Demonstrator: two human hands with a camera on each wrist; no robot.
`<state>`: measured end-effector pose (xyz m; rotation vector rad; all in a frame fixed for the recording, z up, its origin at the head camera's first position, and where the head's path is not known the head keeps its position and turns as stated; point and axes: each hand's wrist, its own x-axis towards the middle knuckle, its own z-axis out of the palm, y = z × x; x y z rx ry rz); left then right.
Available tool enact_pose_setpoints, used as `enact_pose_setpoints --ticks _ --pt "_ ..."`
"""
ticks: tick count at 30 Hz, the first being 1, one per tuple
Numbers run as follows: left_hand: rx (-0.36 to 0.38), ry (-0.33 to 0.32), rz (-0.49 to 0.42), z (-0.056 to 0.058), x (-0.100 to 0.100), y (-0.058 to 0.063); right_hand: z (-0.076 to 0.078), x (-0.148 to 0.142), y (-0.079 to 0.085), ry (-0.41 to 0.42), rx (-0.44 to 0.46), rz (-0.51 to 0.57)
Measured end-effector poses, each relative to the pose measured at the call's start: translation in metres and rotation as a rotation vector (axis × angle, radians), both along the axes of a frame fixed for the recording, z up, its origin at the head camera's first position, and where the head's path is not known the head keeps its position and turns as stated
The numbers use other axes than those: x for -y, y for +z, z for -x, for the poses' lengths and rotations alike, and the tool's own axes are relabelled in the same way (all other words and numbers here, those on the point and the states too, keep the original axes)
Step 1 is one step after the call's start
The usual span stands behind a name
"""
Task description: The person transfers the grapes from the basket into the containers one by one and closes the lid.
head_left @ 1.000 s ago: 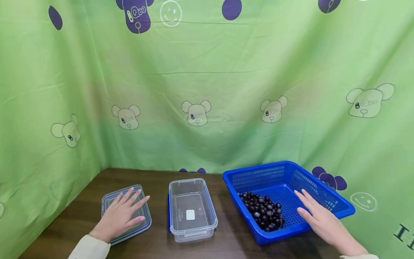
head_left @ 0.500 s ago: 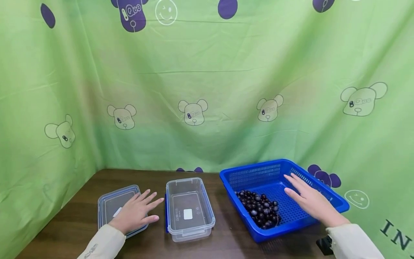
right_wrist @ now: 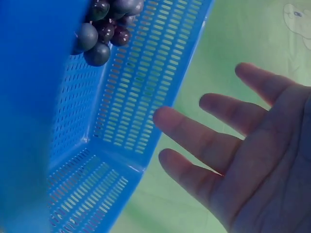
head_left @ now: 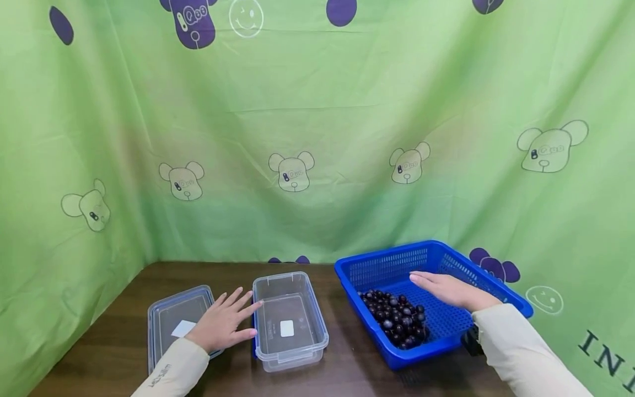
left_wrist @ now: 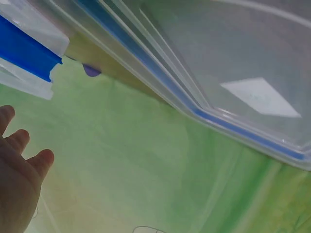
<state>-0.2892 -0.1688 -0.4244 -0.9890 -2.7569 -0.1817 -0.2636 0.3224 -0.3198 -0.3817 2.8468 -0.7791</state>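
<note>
My left hand [head_left: 223,322] is spread, its fingertips right at the left wall of a clear plastic food container [head_left: 290,298]. Under its wrist side lies the container's clear lid [head_left: 171,317], blue-sealed and bearing a white label. In the left wrist view, the lid [left_wrist: 243,58] and a blue clip [left_wrist: 26,48] show near that hand's fingers. My right hand [head_left: 453,289] reaches over a blue plastic basket [head_left: 382,351] with fingers extended, holding nothing. Dark grapes [head_left: 397,320] lie bunched along the basket's left side. In the right wrist view, the grapes [right_wrist: 99,36] sit beyond the outstretched fingers.
A brown wooden table [head_left: 342,380] bears everything. Behind it and at both sides hangs a green printed cloth [head_left: 297,220]. The container stands between the lid on the left and the basket on the right. A white sticker [head_left: 287,328] shows in the container.
My left hand has moved right, off the lid toward the container. My right hand has moved left and further over the basket, toward the grapes. The head view has shifted slightly.
</note>
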Motion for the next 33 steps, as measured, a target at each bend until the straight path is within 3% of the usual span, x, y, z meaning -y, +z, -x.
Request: enact_pose_setpoints --ticks 7,14,20,26,33 --pt "0.043 0.025 -0.003 -0.004 0.008 0.001 0.018 0.012 0.007 0.02 0.142 0.036" --pt "0.074 0.047 0.004 0.001 0.006 0.004 0.037 0.0 -0.001 -0.083 0.202 0.085" --pt "0.077 0.064 -0.008 0.008 -0.001 0.006 0.043 -0.004 -0.003 -0.168 0.22 0.181" --pt "0.094 0.05 0.003 0.011 -0.008 0.005 0.043 -0.01 -0.001 -0.223 0.367 0.273" --pt "0.145 0.067 0.0 0.007 -0.01 0.0 0.046 -0.013 -0.006 -0.23 0.435 0.112"
